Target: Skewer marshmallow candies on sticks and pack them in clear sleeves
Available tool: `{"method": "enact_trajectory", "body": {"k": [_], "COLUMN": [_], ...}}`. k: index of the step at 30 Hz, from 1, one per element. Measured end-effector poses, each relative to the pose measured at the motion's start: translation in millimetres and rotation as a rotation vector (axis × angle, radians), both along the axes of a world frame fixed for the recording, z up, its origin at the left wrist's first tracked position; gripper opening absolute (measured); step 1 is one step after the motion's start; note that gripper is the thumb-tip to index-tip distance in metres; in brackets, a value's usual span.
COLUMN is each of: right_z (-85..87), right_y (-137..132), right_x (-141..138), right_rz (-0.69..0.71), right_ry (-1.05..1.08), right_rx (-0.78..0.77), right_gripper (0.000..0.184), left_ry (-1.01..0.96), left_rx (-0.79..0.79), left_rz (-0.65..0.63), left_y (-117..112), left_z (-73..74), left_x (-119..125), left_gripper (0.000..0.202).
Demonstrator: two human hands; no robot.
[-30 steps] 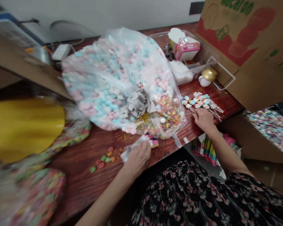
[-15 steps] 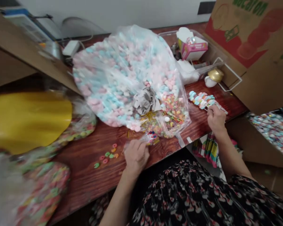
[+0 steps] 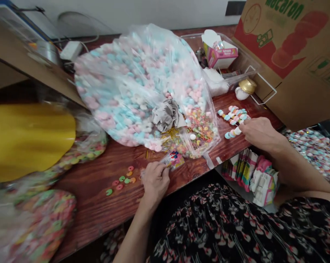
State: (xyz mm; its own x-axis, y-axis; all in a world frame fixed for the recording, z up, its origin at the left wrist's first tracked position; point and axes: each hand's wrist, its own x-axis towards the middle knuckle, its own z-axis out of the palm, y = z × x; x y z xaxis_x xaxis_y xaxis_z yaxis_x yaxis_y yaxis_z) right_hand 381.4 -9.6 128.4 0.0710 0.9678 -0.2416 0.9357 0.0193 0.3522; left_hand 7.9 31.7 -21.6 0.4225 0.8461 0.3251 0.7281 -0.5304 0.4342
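Candy skewers (image 3: 232, 118) lie on the wooden table (image 3: 85, 208) right of center, strung with pastel pieces, their far ends pointing toward the upper right. The right hand (image 3: 259, 133) sits at their lower end, fingers nearly straight and slightly curled, touching the last pieces; whether it has a firm hold cannot be told. The left hand (image 3: 155, 182) is closed in a pinch at the lower center on a small printed packet (image 3: 173, 160), with its clear plastic bunched under the fingers (image 3: 156, 171).

A huge clear bag (image 3: 126, 91) of pink, blue and white marshmallows fills the upper middle, with crumpled gray paper (image 3: 167, 115) on it. Ring candies (image 3: 200, 131) spill inside its lower corner, and a few loose rings (image 3: 121, 180) lie on the table just left of the left hand. A yellow disc (image 3: 25, 140) sits at the left edge, above a bag of ring candies (image 3: 46, 219). A macaron carton (image 3: 285, 47) stands at the upper right, beside a wire rack (image 3: 263, 86). A tray of finished skewers (image 3: 315, 153) shows at the right edge.
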Motion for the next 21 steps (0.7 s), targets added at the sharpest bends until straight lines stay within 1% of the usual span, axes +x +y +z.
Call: {"method": "enact_trajectory", "body": {"k": [2, 5, 8, 11, 14, 16, 19, 21], "right_z": [0.8, 0.9, -3.2, -9.5, -13.5, -14.5, -17.0, -20.8], "right_y": [6, 8, 8, 6, 1, -4, -15, -23], "right_x": [-6, -7, 0, 7, 10, 11, 14, 17], "right_rz": [0.033, -0.001, -0.031, -0.058, -0.111, -0.134, -0.14, -0.171], "right_ry": [-0.008, -0.047, -0.051, -0.044, -0.052, -0.061, -0.075, -0.064], "right_rx": [-0.031, -0.079, -0.095, -0.105, -0.099, -0.095, -0.073, 0.005], "right_gripper": [0.02, 0.018, 0.017, 0.014, 0.013, 0.015, 0.016, 0.013], "left_ry": [-0.038, 0.048, 0.113, 0.037, -0.108, -0.186, -0.183, -0.135], "left_rx": [0.014, 0.025, 0.006, -0.015, -0.073, -0.131, -0.172, -0.157], "left_rz": [0.022, -0.023, -0.051, -0.02, 0.024, 0.025, -0.01, -0.051], "left_y": [-2, -9, -17, -19, -13, -7, -2, -3], "left_z": [-1.5, -1.0, -1.2, -5.2, -8.6, -7.6, -2.7, -0.5], "left_x": [-1, -6, -13, -17, -18, -19, -23, -27], "left_gripper": [0.021, 0.017, 0.018, 0.019, 0.019, 0.019, 0.019, 0.017]}}
